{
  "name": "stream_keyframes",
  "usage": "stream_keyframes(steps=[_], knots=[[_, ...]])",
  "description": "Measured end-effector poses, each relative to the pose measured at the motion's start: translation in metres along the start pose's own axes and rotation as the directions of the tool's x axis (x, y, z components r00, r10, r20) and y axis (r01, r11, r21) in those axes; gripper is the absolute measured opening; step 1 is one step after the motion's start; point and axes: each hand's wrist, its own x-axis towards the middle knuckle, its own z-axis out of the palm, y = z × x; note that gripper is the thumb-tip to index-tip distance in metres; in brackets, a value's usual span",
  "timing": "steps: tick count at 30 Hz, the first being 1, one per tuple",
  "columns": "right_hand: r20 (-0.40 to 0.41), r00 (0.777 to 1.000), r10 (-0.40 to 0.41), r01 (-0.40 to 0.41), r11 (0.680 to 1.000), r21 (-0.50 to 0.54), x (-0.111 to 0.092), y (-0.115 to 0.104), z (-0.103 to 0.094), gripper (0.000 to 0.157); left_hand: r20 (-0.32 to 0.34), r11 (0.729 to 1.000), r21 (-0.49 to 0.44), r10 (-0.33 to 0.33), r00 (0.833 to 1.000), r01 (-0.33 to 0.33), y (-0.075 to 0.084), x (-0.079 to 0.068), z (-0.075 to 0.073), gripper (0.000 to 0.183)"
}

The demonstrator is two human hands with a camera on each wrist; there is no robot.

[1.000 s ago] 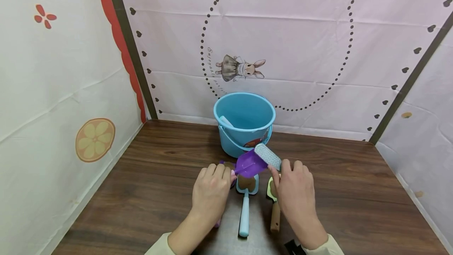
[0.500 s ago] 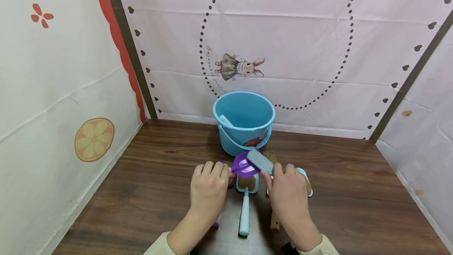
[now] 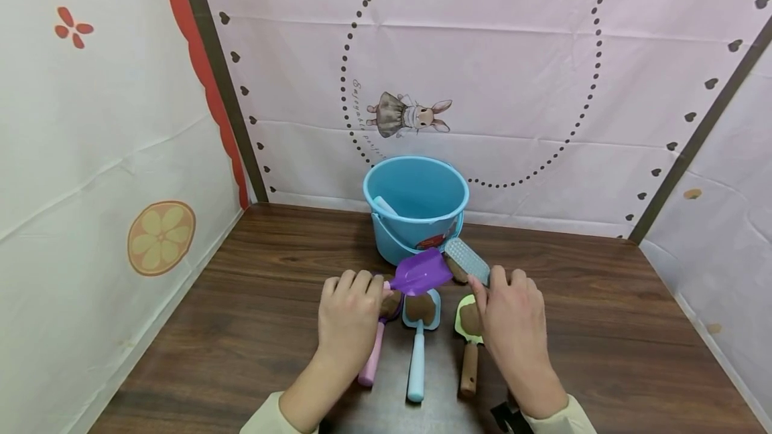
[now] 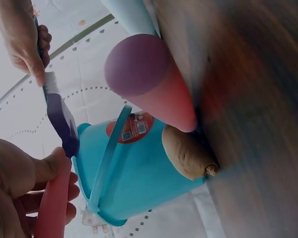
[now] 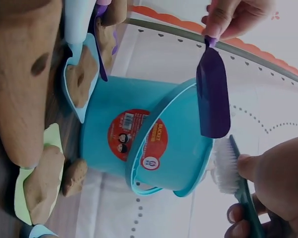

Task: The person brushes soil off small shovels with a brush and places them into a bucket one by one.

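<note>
My left hand (image 3: 346,317) grips the pink handle of a purple toy shovel (image 3: 420,273), its blade raised in front of the bucket. In the left wrist view my thumb lies along that pink handle (image 4: 53,201). On the other side, my right hand (image 3: 512,327) holds a brush (image 3: 467,260). White bristles (image 5: 224,166) and a dark green handle (image 5: 248,206) show in the right wrist view. The brush head sits right by the tip of the shovel blade. Behind both stands a blue bucket (image 3: 386,236) with its handle down in front.
On the brown table (image 3: 271,327) lie a pink-handled purple shovel (image 3: 369,360), a light blue shovel (image 3: 416,367) and a green shovel (image 3: 469,367) with a brown handle, each bearing brown sand-like stuff. A brown lump (image 5: 74,177) lies near the bucket. Something pale (image 3: 384,205) is inside it.
The brush has moved off the purple shovel blade, right and away from me. Half a second ago it lay across the blade. The shovel has tilted, its tip pointing more up and right.
</note>
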Motion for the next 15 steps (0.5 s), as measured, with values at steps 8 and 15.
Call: stream_keyframes(steps=[8, 15], knots=[[-0.054, 0.991, -0.122, 0.128, 0.986, 0.104, -0.005, -0.015, -0.005, 0.039, 0.380, 0.886, -0.311, -0.215, 0.900, 0.343, -0.011, -0.001, 0.005, 0.023], [-0.088, 0.969, -0.231, 0.241, 0.963, 0.123, -0.009, -0.028, -0.003, 0.046, 0.781, 0.209, -0.577, -0.142, 0.608, 0.790, -0.018, 0.003, 0.010, 0.034]])
